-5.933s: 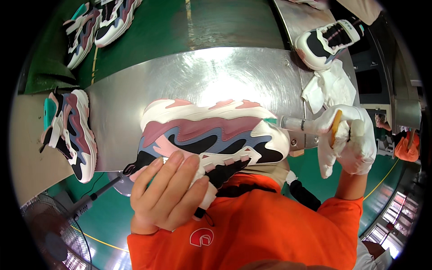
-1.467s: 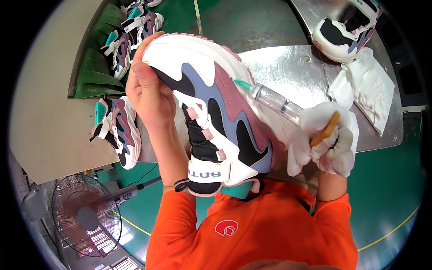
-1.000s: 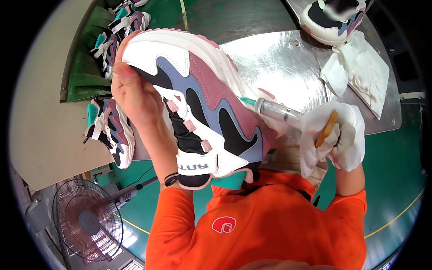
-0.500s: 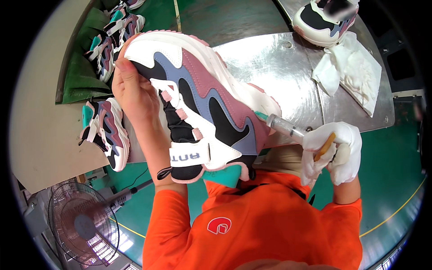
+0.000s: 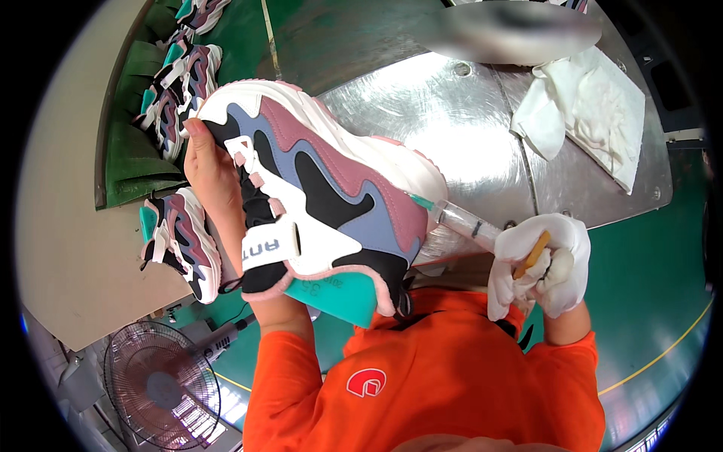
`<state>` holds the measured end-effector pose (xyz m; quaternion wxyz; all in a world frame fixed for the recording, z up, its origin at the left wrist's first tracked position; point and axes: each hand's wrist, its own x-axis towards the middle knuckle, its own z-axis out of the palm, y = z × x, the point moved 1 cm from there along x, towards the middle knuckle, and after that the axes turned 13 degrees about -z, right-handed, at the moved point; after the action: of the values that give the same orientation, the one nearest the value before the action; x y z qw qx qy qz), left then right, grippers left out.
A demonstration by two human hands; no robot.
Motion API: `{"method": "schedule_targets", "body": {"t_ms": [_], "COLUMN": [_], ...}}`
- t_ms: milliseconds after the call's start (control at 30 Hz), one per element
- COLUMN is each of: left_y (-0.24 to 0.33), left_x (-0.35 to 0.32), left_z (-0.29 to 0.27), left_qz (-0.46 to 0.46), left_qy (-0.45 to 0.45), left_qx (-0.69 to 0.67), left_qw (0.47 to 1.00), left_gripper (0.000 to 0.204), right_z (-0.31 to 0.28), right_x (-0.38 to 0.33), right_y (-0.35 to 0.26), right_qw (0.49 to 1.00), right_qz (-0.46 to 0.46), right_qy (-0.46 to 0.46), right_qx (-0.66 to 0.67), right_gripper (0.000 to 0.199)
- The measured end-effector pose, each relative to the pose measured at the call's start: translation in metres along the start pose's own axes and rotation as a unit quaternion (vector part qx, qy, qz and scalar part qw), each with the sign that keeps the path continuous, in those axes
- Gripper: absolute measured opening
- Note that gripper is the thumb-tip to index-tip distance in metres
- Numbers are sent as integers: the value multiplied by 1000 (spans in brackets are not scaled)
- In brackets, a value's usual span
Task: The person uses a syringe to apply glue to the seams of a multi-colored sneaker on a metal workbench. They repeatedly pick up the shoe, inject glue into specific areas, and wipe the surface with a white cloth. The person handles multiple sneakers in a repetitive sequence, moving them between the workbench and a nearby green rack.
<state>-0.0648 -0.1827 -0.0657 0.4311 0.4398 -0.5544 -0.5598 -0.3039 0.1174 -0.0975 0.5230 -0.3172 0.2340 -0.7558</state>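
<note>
A chunky sneaker [image 5: 327, 184] in white, mauve, slate blue and black is held tilted in front of my chest. My bare left hand [image 5: 213, 167] grips it from the left by the toe end, its palm and most fingers hidden behind the shoe. A teal insert [image 5: 339, 295] sticks out of the shoe's opening. Closed in my white-gloved right hand [image 5: 566, 232] is a clear syringe [image 5: 468, 226], its teal tip at the line where the heel's upper meets the white sole. The same hand also holds a yellow-brown stick [image 5: 532, 255] and a white wad [image 5: 558, 267].
A metal worktop [image 5: 482, 113] lies beyond the shoe, with a folded white cloth [image 5: 602, 113] at right and a blurred object [image 5: 520, 34] behind. Several similar sneakers sit on a green rack at left; another sneaker [image 5: 184, 241] stands nearer. A fan [image 5: 162, 388] stands lower left.
The sneaker has shifted left and tipped, showing more of its opening and teal insert. My right hand and the syringe have moved left and slightly nearer, the tip still at the heel seam.
</note>
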Motion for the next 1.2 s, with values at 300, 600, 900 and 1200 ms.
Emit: {"method": "schedule_targets", "body": {"t_ms": [300,600,900,1200], "left_y": [-14,-25,-11,-17], "left_x": [15,-10,-1,-23], "left_z": [-8,2,-15,-45], "left_qz": [-105,-90,224,88], "left_qy": [13,114,-150,-19], "left_qx": [53,218,283,234], "left_qw": [993,965,920,968], "left_gripper": [45,44,21,48], "right_z": [-7,-5,-4,3], "right_x": [-15,-25,-21,-16], "right_y": [18,35,47,50], "right_qw": [994,987,974,981], "right_qz": [-20,-13,-45,-51], "right_qy": [70,114,132,113], "right_qx": [87,113,176,147], "right_gripper": [42,29,53,58]}}
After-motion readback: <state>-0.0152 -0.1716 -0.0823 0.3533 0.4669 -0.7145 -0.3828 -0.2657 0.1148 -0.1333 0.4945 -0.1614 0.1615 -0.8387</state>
